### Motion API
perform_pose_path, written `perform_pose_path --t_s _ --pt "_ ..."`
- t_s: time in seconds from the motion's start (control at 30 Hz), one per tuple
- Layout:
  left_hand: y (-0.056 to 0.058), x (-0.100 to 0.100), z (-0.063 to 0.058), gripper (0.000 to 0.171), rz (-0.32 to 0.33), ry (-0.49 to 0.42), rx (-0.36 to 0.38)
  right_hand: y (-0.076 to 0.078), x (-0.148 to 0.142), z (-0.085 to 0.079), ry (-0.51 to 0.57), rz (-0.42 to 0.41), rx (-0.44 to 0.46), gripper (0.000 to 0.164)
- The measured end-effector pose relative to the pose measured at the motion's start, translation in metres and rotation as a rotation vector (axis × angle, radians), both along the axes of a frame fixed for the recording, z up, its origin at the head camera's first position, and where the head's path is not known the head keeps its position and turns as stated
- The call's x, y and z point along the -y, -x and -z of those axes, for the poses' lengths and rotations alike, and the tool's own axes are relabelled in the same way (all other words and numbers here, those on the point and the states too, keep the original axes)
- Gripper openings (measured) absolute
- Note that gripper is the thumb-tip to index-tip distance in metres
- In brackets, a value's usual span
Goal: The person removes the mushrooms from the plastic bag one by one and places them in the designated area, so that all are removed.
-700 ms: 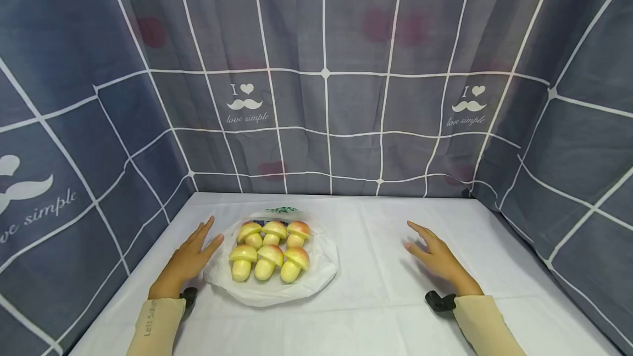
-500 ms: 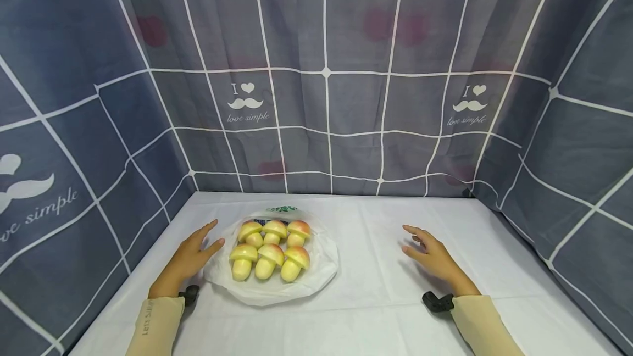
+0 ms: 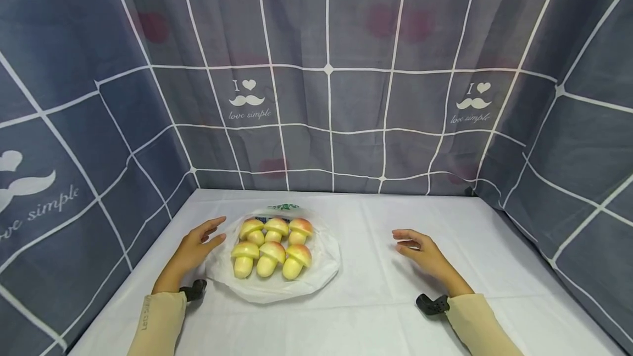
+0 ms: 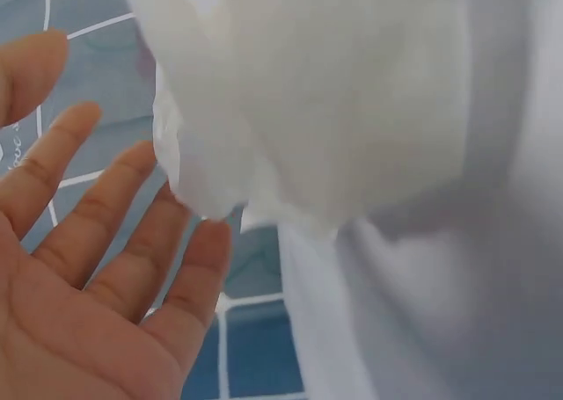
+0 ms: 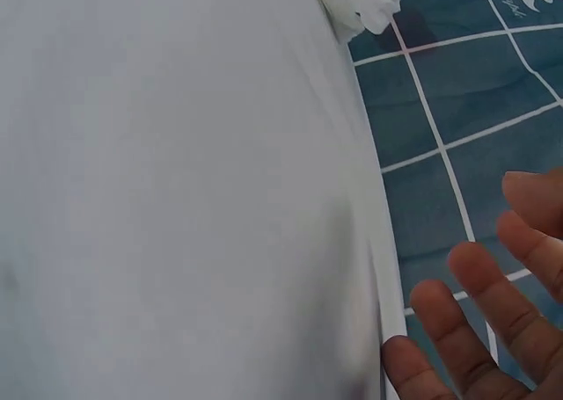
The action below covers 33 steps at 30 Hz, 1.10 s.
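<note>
Several yellow mushroom-shaped pieces (image 3: 271, 257) with reddish caps lie in two rows on a white plastic bag (image 3: 321, 268), left of the table's middle. My left hand (image 3: 194, 246) is just left of the bag, fingers spread and holding nothing. In the left wrist view the fingertips (image 4: 209, 237) overlap the bag's crumpled edge (image 4: 202, 171). My right hand (image 3: 419, 251) hovers over the cloth well to the right of the bag, fingers loosely bent, nothing between them. The right wrist view shows that hand's fingers (image 5: 475, 268) apart from anything.
A white cloth (image 3: 366, 323) covers the table. Dark grid-patterned curtains (image 3: 356, 103) rise at the back and on both sides. Black wrist cameras (image 3: 432, 304) sit on both wrists. Green print (image 3: 283, 206) shows at the bag's far edge.
The right hand has moved left, its fingers bending a little more. The left hand has shifted slightly right, toward the bag. The bag and the mushroom-shaped pieces stay put.
</note>
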<state>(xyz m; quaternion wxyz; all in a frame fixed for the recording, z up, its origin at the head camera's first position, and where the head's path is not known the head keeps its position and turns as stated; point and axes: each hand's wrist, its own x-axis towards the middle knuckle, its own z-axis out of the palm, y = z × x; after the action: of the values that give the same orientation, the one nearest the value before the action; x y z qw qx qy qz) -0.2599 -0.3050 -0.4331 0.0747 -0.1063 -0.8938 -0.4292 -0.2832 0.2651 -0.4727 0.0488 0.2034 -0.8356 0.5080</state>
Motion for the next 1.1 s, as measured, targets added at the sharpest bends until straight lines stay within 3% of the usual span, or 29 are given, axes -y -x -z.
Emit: perform_pose_path --t_s 0.17,0.33,0.63,0.8,1.1 --pt "0.005 -0.003 0.003 0.054 0.057 -0.131 0.013 0.0 0.007 -0.001 0.016 -0.013 0.007 0.036" --pt "0.009 -0.004 0.006 0.056 0.049 -0.201 0.074 0.003 0.013 -0.003 0.051 -0.052 0.004 0.035" --pt "0.014 0.0 0.02 0.07 0.05 -0.289 0.242 0.012 0.024 -0.001 0.129 -0.164 0.117 0.041" --pt "0.015 0.002 0.027 0.074 0.086 -0.343 0.23 0.017 0.032 -0.001 0.154 -0.177 0.194 0.047" --pt "0.013 0.004 0.031 0.074 0.135 -0.393 0.224 0.024 0.052 0.001 0.195 -0.212 0.239 0.05"
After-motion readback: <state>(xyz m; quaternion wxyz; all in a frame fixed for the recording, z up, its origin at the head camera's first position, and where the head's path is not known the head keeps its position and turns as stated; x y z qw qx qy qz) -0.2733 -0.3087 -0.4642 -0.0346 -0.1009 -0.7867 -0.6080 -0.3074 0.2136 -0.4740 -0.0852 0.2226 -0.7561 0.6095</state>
